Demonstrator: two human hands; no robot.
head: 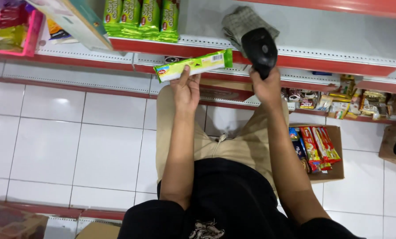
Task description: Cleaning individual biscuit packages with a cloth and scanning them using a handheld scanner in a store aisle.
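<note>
White tiled floor, red-edged shop shelves

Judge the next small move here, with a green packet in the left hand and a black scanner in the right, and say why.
Probably tilt the scanner in the right hand toward the green packet: the left hand holds it level beside the scanner, barcode end nearest, but the scanner head points up at the shelf.

Open shelf surface is lying bare to the right of the stacked green packets, giving room past the grey cloth. The red shelf edge is barring the way from below. Between the left hand and right hand a gap is staying open. The cardboard box of snacks is crowding the white floor tiles at right, while the tiles at left are lying free.
</note>
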